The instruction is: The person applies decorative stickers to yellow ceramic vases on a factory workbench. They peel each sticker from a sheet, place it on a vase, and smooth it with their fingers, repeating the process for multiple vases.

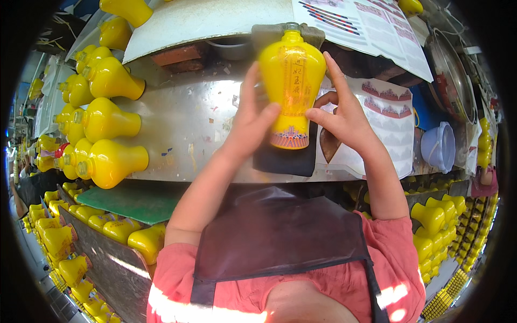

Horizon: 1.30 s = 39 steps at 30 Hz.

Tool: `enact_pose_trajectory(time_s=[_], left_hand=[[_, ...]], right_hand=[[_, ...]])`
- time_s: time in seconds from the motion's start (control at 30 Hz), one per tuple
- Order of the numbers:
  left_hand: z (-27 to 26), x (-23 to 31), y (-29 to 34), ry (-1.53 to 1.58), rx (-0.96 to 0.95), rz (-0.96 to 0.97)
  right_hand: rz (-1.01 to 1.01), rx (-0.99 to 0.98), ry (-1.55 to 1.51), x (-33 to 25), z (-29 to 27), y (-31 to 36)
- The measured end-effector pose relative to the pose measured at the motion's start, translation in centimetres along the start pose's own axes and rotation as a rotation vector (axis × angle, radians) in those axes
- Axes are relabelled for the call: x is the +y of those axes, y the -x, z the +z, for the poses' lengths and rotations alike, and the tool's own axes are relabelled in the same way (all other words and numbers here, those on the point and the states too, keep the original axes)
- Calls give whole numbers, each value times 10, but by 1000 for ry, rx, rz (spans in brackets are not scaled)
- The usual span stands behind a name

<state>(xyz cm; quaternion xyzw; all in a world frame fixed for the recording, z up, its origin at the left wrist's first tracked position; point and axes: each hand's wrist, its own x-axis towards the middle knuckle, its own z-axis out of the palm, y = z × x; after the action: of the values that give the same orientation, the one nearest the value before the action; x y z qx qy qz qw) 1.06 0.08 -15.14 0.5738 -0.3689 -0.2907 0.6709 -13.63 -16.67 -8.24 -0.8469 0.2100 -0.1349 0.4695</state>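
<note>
A glossy yellow bottle [292, 81] lies over the worktable with its neck pointing away from me. It bears a vertical gold panel with dark characters and a blue-and-red patterned band near its base. My left hand [252, 116] cups its left side, thumb on the front. On the other side my right hand [342, 116] holds it, thumb on the front and forefinger along the shoulder. Under the bottle are a folded grey cloth [264, 36] at the neck and a dark pad [285, 163] at the base. A brown pointed flat piece [328, 145] shows below my right hand; whether I hold it I cannot tell.
Several plain yellow bottles [113, 118] lie at the left of the metal worktable [177, 126]. Decal sheets [390, 116] lie to the right, beside a pale blue bucket [439, 146]. A white board [204, 19] and bricks [177, 56] are at the back. More bottles [431, 220] stand below.
</note>
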Motion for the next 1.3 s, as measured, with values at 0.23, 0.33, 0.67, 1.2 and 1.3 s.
enact_pose_trajectory(time_s=[0.23, 0.33, 0.67, 1.2, 1.3], left_hand=[[2, 7, -7, 52, 5, -4], [5, 17, -5, 22, 29, -26], [4, 44, -35, -972, 53, 395], [-5, 9, -7, -348, 72, 110], [-6, 3, -3, -167, 68, 15]], right_hand=[[40, 36, -73, -7, 2, 0], [61, 30, -220, -11, 3, -6], [-271, 135, 410, -28, -6, -24], [110, -4, -39, -4, 3, 3], [79, 10, -205, 6, 7, 10]])
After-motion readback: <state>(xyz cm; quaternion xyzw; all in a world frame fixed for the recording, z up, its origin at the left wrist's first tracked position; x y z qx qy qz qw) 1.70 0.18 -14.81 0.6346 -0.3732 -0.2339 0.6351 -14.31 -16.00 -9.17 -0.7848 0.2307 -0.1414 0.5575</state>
